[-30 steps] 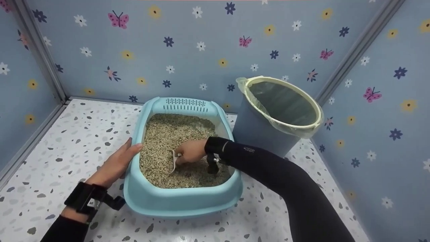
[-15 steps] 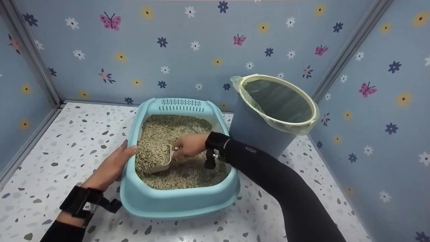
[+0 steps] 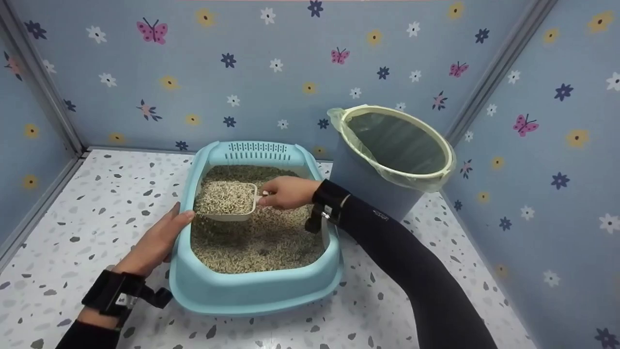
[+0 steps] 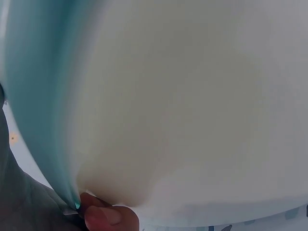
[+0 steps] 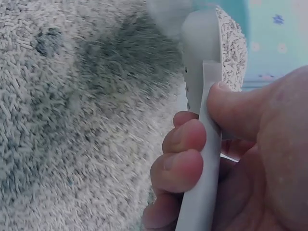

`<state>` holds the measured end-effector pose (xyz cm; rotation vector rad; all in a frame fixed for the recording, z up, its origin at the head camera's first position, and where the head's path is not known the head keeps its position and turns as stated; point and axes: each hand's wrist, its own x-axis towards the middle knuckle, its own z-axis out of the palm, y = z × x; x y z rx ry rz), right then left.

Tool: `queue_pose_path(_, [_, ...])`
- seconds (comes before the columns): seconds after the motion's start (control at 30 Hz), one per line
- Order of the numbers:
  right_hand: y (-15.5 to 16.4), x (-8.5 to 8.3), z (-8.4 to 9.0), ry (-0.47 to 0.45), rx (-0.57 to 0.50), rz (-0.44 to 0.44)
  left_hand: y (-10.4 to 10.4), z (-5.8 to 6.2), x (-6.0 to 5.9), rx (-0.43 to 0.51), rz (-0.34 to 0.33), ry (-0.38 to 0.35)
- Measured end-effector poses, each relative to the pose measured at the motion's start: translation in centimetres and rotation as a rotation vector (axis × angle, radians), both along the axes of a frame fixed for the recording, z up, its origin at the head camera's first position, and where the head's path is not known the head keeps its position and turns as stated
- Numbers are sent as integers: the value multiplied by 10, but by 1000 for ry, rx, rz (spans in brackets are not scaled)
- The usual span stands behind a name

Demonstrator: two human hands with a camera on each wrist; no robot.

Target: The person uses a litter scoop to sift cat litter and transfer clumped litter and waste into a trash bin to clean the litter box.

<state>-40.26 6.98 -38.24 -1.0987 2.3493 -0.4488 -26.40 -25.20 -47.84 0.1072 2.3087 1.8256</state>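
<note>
My right hand point(image 3: 290, 192) grips the handle of a pale litter scoop point(image 3: 227, 217), level above the litter box point(image 3: 256, 293). Pellet litter point(image 3: 264, 254) heaps the scoop, and more covers the floor of the light blue box. In the right wrist view my thumb lies along the scoop handle point(image 5: 202, 187) with the fingers curled round it, and slots show in the scoop's underside. My left hand point(image 3: 152, 242) holds the box's left rim, thumb on top. Its fingertips point(image 4: 108, 217) show at the rim's lower edge in the left wrist view.
A grey-blue trash bin point(image 3: 373, 189) lined with a clear bag stands right behind the box, its mouth facing up. Flower-patterned panels point(image 3: 271, 72) wall in the back and both sides. The floor point(image 3: 121, 194) is white with grey specks.
The scoop, buried in the litter earlier, has come up full. My right hand has raised it and moved slightly away from me, levelling it. The left hand keeps holding the rim.
</note>
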Motion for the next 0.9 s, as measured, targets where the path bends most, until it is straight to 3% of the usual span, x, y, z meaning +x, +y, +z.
queue_pose_path(0.2, [13, 4, 9, 26, -43, -69, -1, -1, 1, 14, -1, 7])
queue_pose_path(0.47, [21, 21, 22, 26, -121, -147, -1, -3, 1, -7, 7, -25])
queue_pose_path(0.77, [34, 37, 37, -44, -200, -248, 2, -1, 2, 14, -1, 17])
queue_pose_path(0.9, [45, 44, 43, -20, -195, -275, 3, 0, 1, 11, -2, 24])
